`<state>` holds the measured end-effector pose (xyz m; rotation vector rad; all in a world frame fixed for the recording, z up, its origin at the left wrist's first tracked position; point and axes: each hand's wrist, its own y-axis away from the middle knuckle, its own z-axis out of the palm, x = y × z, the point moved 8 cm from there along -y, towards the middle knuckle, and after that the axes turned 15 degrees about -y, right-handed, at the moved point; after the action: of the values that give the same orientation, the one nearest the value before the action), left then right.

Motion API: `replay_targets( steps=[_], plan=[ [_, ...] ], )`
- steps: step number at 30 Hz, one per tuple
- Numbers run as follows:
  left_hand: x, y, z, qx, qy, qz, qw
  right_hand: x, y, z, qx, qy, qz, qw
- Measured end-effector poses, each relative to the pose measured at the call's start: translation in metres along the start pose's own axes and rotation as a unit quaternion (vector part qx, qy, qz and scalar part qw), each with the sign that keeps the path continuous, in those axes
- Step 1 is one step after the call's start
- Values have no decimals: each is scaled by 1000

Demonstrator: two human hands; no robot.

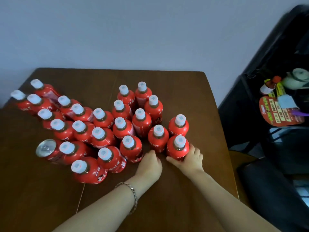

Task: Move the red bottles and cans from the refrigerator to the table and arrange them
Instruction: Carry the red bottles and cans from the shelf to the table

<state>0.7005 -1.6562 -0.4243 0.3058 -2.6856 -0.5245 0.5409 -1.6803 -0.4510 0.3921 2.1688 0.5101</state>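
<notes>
A person's right hand point(189, 158) grasps a red bottle point(178, 148) standing on the table point(192, 97), with the thumb on its near side and the fingers point(194, 150) curled round its right side. The left hand point(150, 163) lies just to the left, knuckles up and fingertips tucked out of sight between a second bottle point(131, 149) and a third bottle point(158, 139); whether they grip or touch either cannot be told. The other bottles point(100, 131) stand upright beyond and left of the fingers, with a can point(48, 149) farthest left.
</notes>
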Motion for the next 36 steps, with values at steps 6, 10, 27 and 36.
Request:
replay_targets(
  steps=[6, 10, 27, 36],
  plan=[
    [-9, 43, -23, -162, -3, 54, 985, -1, 52, -4, -121, 176, 109, 971],
    [-14, 63, -53, -159, -33, 89, 983, -13, 95, -12, -137, 179, 113, 968],
    [82, 316, -24, -187, -244, 470, 828, 77, 412, -24, 127, -102, 205, 965],
    [126, 612, 113, -231, -342, 655, 633, 251, 721, -29, 325, -181, 372, 851]
  ],
)
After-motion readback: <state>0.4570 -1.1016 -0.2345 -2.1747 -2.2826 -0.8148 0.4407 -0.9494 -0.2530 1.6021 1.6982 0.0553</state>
